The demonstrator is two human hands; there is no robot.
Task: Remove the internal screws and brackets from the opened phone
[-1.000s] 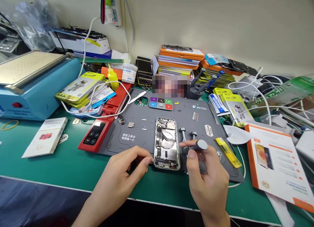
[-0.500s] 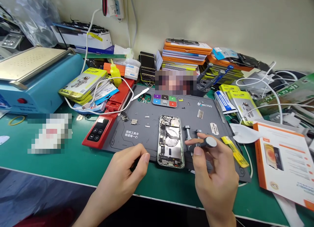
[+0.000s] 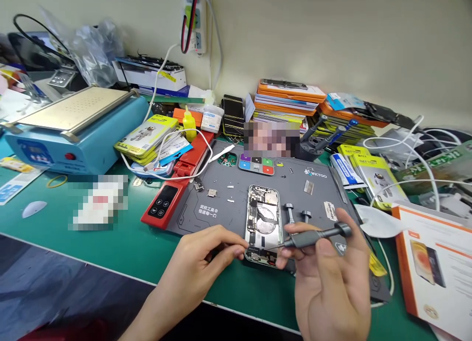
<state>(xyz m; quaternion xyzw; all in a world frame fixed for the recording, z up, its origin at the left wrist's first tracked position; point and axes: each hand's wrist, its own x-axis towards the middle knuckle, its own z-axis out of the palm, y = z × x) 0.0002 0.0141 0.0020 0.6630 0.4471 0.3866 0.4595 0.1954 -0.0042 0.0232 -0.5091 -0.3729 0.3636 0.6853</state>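
An opened smartphone (image 3: 266,220) lies on the dark grey work mat (image 3: 206,223), its circuit parts and round coil exposed. My left hand (image 3: 201,262) has thumb and forefinger pinched together at the phone's lower left edge; what is between the fingertips, if anything, I cannot make out. My right hand (image 3: 332,277) grips a grey precision screwdriver (image 3: 308,237), its thin shaft pointing left over the phone's lower part. Two more screwdrivers stand beyond the phone's right side, one screwdriver (image 3: 289,213) nearer it and another screwdriver (image 3: 306,216) partly behind my fingers.
Small metal parts lie left of the phone, with a colored magnetic tray (image 3: 257,164) behind it. A red device (image 3: 162,203) edges the mat's left side. Yellow battery boxes (image 3: 147,137), a blue heating machine (image 3: 88,139) and an orange-white box (image 3: 438,267) surround it.
My left hand has moved right to the phone's edge. The screwdriver in my right hand has turned so its tip points left over the phone. The camera view has shifted.
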